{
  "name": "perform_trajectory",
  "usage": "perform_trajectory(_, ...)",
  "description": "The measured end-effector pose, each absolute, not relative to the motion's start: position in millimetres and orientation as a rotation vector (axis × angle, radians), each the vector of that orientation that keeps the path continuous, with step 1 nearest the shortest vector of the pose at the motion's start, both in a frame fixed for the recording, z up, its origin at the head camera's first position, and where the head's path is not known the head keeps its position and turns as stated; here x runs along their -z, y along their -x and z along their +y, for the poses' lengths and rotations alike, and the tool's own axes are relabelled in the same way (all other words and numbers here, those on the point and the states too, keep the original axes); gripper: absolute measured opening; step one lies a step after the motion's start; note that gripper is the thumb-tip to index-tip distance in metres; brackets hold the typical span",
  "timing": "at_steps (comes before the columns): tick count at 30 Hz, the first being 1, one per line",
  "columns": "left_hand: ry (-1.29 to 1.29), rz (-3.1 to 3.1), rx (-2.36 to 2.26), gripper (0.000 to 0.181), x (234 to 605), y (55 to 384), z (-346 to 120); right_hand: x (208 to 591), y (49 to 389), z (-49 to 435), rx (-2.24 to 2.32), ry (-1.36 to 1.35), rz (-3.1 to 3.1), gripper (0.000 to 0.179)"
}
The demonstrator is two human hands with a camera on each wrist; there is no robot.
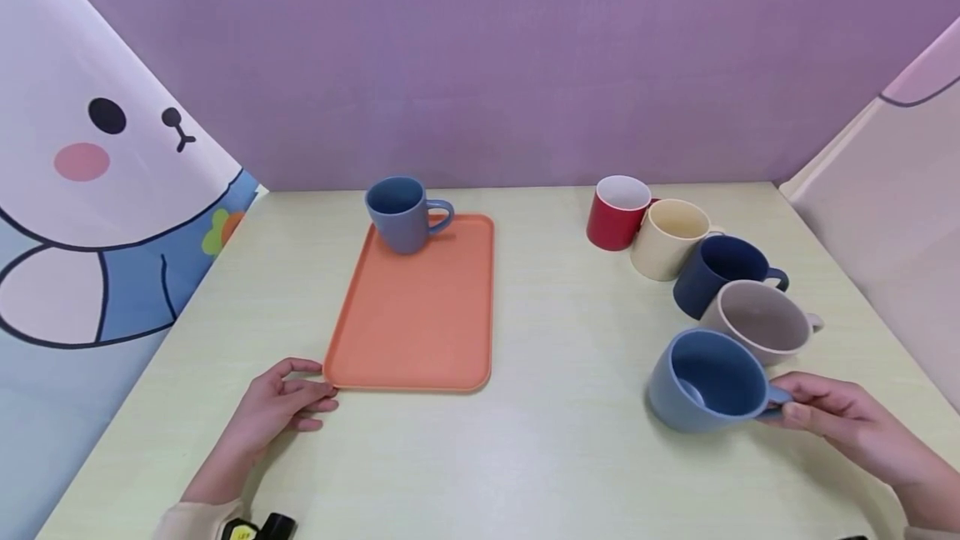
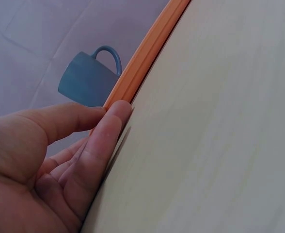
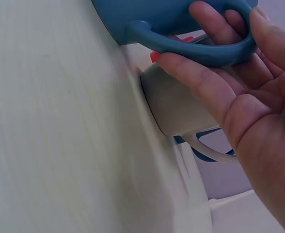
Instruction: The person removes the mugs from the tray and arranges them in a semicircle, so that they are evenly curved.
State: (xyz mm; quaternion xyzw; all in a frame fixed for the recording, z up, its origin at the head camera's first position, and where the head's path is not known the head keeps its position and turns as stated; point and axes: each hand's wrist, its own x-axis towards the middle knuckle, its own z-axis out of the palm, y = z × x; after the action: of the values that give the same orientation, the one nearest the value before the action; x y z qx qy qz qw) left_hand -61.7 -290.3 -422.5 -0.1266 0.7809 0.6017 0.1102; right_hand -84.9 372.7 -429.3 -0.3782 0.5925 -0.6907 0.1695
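With its fingers and thumb, my right hand point(image 1: 847, 422) grips the handle of a blue mug point(image 1: 678, 394), which is upright at the near end of a row of mugs. In the right wrist view, fingers pass through the handle loop point(image 3: 191, 51). Whether this mug's base touches the table cannot be told. At the near left corner of an orange tray point(image 1: 416, 315), my left hand point(image 1: 273, 407) pinches the rim point(image 2: 137, 63) between thumb and fingers. A grey-blue mug point(image 1: 405, 223) stands upright on the tray's far left corner, handle pointing right.
Beyond the held mug stand a grey mug point(image 1: 761, 323), a dark blue mug point(image 1: 697, 282), a cream mug point(image 1: 660, 248) and a red mug point(image 1: 611, 223), close together in a slanting row. A purple backdrop point(image 1: 480, 65) rises behind the pale table point(image 1: 555, 407).
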Motion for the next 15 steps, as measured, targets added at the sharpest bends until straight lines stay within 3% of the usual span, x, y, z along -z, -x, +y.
perform_trajectory(15, 0.374, 2.292, -1.773, 0.041, 422.2, 61.0, -289.9, 428.9, 83.3, 370.0, 1.996, 1.058, 1.722, 0.051)
